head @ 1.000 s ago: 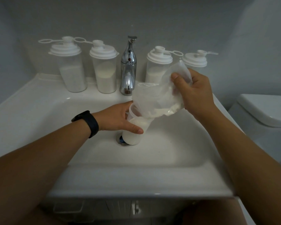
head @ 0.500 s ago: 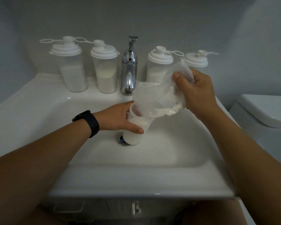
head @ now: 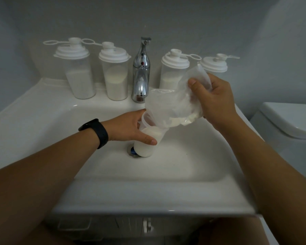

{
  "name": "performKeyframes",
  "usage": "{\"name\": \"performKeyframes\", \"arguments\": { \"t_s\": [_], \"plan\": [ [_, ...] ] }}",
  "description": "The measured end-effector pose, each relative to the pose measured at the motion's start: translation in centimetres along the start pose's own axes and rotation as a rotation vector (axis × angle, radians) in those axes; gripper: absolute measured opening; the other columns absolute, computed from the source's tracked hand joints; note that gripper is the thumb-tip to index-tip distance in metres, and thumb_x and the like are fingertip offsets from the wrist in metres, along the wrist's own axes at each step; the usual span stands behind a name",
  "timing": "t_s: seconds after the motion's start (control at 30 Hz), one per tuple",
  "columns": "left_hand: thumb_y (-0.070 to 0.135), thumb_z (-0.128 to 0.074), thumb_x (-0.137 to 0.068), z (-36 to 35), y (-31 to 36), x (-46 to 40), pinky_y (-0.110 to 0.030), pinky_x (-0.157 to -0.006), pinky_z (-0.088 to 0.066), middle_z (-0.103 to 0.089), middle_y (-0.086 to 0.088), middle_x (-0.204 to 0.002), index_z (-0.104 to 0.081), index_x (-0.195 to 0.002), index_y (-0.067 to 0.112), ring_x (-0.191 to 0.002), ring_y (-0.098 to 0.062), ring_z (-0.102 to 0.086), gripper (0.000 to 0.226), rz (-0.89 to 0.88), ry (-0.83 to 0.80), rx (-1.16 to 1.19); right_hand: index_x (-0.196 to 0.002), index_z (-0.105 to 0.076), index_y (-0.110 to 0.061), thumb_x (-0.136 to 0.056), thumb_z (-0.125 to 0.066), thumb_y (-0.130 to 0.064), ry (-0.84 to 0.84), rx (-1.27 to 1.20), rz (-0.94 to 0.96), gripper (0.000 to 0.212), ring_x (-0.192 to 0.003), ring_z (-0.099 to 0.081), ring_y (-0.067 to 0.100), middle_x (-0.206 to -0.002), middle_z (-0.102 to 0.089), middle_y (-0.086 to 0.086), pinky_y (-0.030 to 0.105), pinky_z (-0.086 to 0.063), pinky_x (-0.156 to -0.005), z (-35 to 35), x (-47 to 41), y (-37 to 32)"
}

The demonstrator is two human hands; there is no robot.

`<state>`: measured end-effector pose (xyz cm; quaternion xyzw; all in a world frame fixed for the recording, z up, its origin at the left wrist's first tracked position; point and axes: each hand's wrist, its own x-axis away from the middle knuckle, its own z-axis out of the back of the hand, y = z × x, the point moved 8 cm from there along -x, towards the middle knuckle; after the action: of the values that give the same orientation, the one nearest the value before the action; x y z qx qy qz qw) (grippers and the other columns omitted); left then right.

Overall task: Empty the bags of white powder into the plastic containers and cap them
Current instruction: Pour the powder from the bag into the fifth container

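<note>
The left hand (head: 131, 127) has its fingers and thumb curled around an open plastic container (head: 147, 140). The container stands in the white sink (head: 184, 156), right over the drain (head: 131, 151). It is tipped a little toward the left. It is mostly full of white powder.

The right hand (head: 214, 101) holds a clear plastic bag (head: 173, 105) above and to the right of the container. The thumb and fingers pinch the crumpled top of the bag. The bag's low end dips into the container's open mouth. A little white powder (head: 177, 122) sits in the bottom fold of the bag.

Compared with a second ago, very little is different. The right hand has lifted the back of the bag a tiny bit, and the bag looks more squashed. The pile of powder left in the bag looks a bit smaller. The left hand has stayed in the same place on the container.

Four capped containers stand in a row at the back of the sink. Two (head: 78, 75) (head: 116, 75) are left of the shiny faucet (head: 141, 76), and two (head: 171, 71) (head: 215, 64) are right of it. Three show white powder inside. The bag and hand hide the body of the far right one. The left wrist wears a black band (head: 96, 132). A white toilet (head: 290, 124) sits at the right edge.
</note>
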<state>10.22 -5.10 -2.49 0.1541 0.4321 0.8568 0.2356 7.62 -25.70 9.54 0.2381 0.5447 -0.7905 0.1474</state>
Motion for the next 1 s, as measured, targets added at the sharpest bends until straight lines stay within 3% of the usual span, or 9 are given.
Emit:
{"name": "performKeyframes", "arguments": {
  "t_s": [0.3, 0.5, 0.6, 0.77, 1.0],
  "plan": [
    [0.027, -0.095, -0.068, -0.5, -0.3, 0.0, -0.015, -0.089, -0.053, -0.069, 0.021, -0.122, -0.055, -0.125, 0.038, -0.111, 0.005, -0.065, 0.07, 0.006, 0.008, 0.032, -0.089, -0.071, -0.027, -0.1, -0.065, -0.019, -0.051, -0.046, -0.013, 0.015, -0.068, -0.068, 0.002, -0.071, -0.071, -0.019, 0.02, -0.052, -0.059, 0.1, 0.0, -0.7],
    [0.039, -0.093, -0.06, -1.2, 0.2, -0.3, -0.024, -0.1, -0.053, -0.07, 0.021, -0.123, -0.055, -0.128, 0.038, -0.117, -0.001, -0.065, 0.078, -0.022, 0.004, 0.083, -0.093, -0.073, -0.022, -0.099, -0.066, -0.021, -0.036, -0.077, -0.009, 0.01, -0.074, -0.07, 0.01, -0.076, -0.073, -0.013, 0.03, -0.058, -0.067, 0.3, -0.1, -0.4],
    [0.041, -0.093, -0.059, -1.3, 0.2, -0.3, -0.027, -0.101, -0.053, -0.07, 0.019, -0.124, -0.056, -0.129, 0.037, -0.118, -0.003, -0.065, 0.08, -0.021, -0.001, 0.072, -0.093, -0.073, -0.024, -0.1, -0.066, -0.02, -0.039, -0.079, -0.017, 0.01, -0.073, -0.07, 0.008, -0.075, -0.073, -0.014, 0.027, -0.057, -0.064, 0.2, -0.1, -0.3],
    [0.026, -0.094, -0.066, -1.2, -0.2, -0.3, -0.016, -0.092, -0.052, -0.071, 0.019, -0.122, -0.056, -0.13, 0.032, -0.114, 0.001, -0.065, 0.074, -0.011, 0.0, 0.096, -0.091, -0.072, -0.026, -0.099, -0.066, -0.019, -0.036, -0.065, -0.022, 0.012, -0.069, -0.069, 0.003, -0.072, -0.072, -0.018, 0.021, -0.053, -0.06, 0.0, 0.0, -0.4],
    [0.038, -0.097, -0.066, -1.3, -0.3, -0.2, -0.03, -0.108, -0.048, -0.064, 0.02, -0.134, -0.043, -0.145, 0.033, -0.125, -0.001, -0.059, 0.095, -0.007, -0.064, 0.094, -0.088, -0.071, -0.026, -0.1, -0.066, -0.019, -0.022, -0.059, -0.04, 0.014, -0.066, -0.067, 0.004, -0.069, -0.07, -0.016, 0.021, -0.052, -0.057, 0.0, 0.0, 0.1]
  ]
}}
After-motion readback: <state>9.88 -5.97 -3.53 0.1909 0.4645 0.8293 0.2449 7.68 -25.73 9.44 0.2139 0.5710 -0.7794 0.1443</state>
